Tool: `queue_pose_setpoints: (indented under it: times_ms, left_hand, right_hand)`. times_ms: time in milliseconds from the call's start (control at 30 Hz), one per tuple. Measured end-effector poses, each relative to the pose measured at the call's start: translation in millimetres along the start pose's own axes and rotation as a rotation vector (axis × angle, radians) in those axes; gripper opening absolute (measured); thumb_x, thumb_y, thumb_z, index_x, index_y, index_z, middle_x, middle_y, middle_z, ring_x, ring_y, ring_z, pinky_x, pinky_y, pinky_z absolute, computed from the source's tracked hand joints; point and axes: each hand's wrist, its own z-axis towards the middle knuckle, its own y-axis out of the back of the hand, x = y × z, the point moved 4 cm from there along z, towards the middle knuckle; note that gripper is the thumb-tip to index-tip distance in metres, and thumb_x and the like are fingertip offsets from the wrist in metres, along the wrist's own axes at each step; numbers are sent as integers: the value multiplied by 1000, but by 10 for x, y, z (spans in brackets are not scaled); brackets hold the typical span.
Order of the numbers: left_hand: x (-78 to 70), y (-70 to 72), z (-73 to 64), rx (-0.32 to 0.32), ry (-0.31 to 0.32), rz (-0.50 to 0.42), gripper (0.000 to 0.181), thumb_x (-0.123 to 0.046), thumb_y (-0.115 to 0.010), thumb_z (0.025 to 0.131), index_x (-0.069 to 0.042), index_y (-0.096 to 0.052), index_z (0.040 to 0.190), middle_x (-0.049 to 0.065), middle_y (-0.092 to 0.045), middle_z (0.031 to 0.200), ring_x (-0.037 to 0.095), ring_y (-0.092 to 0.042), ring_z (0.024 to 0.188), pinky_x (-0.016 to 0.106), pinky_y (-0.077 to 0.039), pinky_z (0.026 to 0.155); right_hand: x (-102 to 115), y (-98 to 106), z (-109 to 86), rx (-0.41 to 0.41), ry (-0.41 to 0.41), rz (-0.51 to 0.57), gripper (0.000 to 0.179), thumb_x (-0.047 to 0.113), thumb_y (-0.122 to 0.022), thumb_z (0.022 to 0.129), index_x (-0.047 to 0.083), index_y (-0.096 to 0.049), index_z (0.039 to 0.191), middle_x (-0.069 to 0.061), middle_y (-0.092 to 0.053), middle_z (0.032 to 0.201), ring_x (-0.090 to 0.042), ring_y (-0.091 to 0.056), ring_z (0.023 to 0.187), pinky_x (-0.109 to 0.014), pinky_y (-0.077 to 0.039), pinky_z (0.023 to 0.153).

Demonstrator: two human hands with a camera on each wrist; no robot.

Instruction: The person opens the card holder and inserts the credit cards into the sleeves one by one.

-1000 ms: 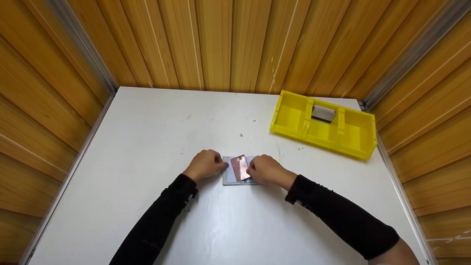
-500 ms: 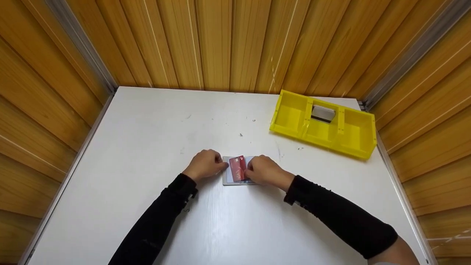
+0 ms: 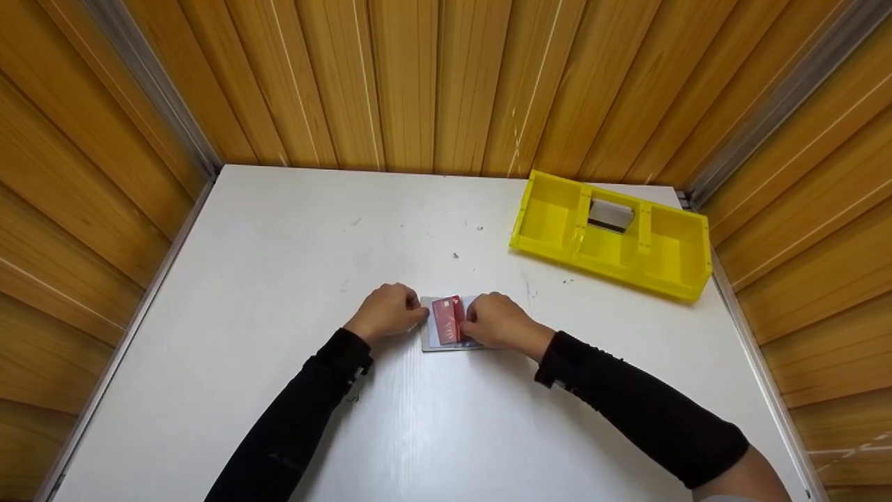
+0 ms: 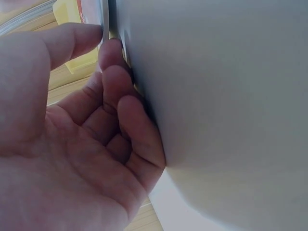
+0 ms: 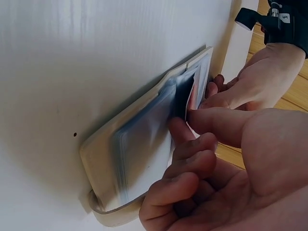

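- Red card point(image 3: 447, 322), one: near the middle of the spread card holder, slightly askew; whether any of it sits inside a pocket I cannot tell.
- Card holder point(image 5: 98, 156), one: flat on the worktop point(image 3: 293, 244), pale cover, clear sleeves point(image 5: 144, 144) stacked at its right side, a strap point(image 5: 118, 215) curving off that end.
- Right hand point(image 3: 503, 322): grip closed to a pinch, thumb and forefinger at the card's right edge, other fingers curled beneath.
- Left hand point(image 3: 388, 310): grip narrowed to a pinch on the holder's left edge, seemingly steadying it.
- Yellow tray point(image 3: 606, 270), three compartments, at the far right; a stack of cards point(image 3: 612, 213) in the middle one.
- Step in hand, by my judgement: fitting the card to a sleeve, or drawing it out; the direction is unclear.
- Next move, if fitting: square the card to the pocket mouth, left edge held firm, and slide gently without bending it.
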Motion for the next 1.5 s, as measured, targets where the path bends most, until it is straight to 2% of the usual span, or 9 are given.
queue_pose_setpoints:
  times_ms: [300,733,967,1233,1500]
  left_hand:
    - [-2,1,-18,4,29,-25,27,-35,-78,99,-15,-74,81,-5,-63,77,15,-57,76,31,-45,72]
    - [0,2,-10,11,7,-30,23,-29,-75,99,-13,-75,83,-4,-65,79,15,-57,76,31,-45,73]
    - [10,1,-6,6,-5,-32,25,-30,-74,99,-14,-75,81,-5,-64,77,15,-55,73,30,-44,71]
    - [13,-12,-4,5,-9,-23,25,-29,-71,99,-15,-73,78,-6,-60,75,15,-54,73,31,-42,71]
    - [2,-18,2,-10,-2,-10,25,-29,-72,99,-15,-73,78,-5,-62,75,15,-55,71,31,-44,70]
  right_hand:
    - [27,-43,28,-24,21,30,30,27,-78,99,13,-76,73,5,-56,63,-16,-52,67,-30,-39,62]
    - [21,-59,49,-6,23,33,24,25,-78,98,12,-81,78,5,-62,65,-15,-54,67,-29,-41,62]
    - [17,-73,59,-23,72,30,20,20,-76,95,11,-83,78,7,-62,65,-14,-53,67,-28,-40,62]
    - [25,-67,48,-25,119,51,20,17,-76,94,9,-85,78,9,-59,61,-11,-49,59,-25,-37,57]
    - [57,-70,47,-48,181,62,15,12,-74,98,7,-86,90,4,-69,73,-11,-52,67,-27,-40,64]
